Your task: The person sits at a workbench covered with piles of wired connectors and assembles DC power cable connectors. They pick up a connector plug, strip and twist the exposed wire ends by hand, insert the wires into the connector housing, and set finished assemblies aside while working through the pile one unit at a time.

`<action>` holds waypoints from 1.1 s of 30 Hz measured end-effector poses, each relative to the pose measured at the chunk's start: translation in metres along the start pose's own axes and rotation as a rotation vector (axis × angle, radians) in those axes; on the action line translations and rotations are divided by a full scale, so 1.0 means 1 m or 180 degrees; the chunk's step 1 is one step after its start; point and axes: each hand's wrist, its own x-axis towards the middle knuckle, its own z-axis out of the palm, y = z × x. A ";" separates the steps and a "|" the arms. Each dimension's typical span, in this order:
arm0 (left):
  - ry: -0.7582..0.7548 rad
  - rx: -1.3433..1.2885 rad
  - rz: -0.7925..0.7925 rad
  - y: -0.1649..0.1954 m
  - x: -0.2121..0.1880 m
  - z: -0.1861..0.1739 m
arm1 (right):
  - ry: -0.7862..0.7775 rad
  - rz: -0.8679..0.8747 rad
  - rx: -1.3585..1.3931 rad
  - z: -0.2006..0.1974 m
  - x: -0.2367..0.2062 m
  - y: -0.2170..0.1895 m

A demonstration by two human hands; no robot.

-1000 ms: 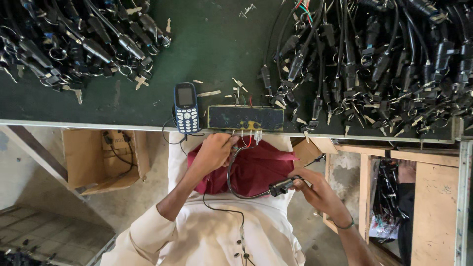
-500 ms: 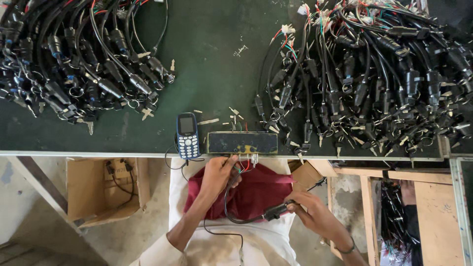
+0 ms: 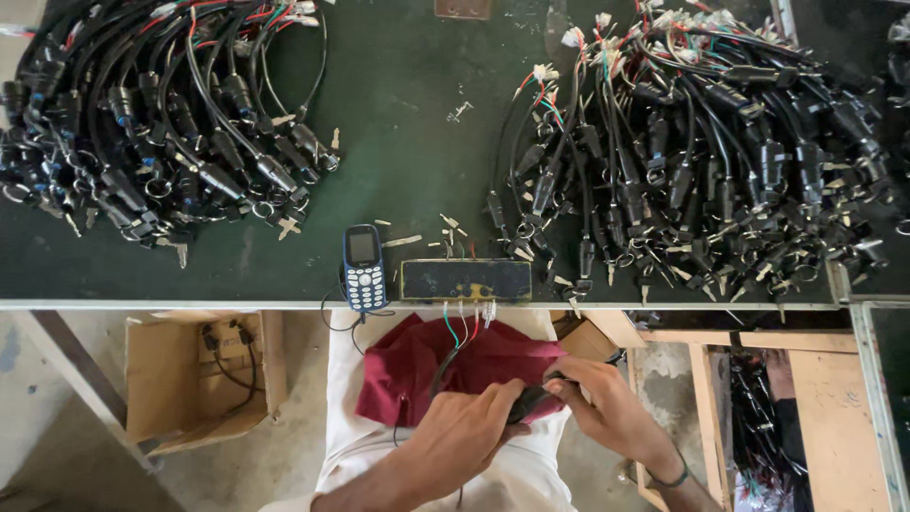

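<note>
Both hands (image 3: 531, 417) clenched on black connector (image 3: 527, 400); cables (image 3: 223, 343) in cardboard box (image 3: 161, 379).

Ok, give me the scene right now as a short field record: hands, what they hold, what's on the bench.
left hand: closed around a black cable part over the lap
right hand: gripping the other end of the same black part
under the hands: red cloth on the lap
bench: dark green tabletop
bench edge: small black box with coloured wires hanging down
beside the box: blue keypad phone
left pile: black cable assemblies
right pile: black cable assemblies
floor left: open cardboard box
</note>
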 end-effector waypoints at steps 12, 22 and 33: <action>-0.0363 -0.0955 0.0032 0.001 0.014 -0.035 | -0.0132 -0.0593 -0.0825 -0.018 -0.019 0.003; 0.0022 -0.1748 -0.0365 -0.004 0.015 -0.071 | 0.2107 0.0577 0.2193 -0.063 -0.033 0.024; 0.0440 -0.2242 0.0062 -0.006 0.019 -0.047 | 0.1718 -0.0192 0.3023 0.067 0.031 -0.021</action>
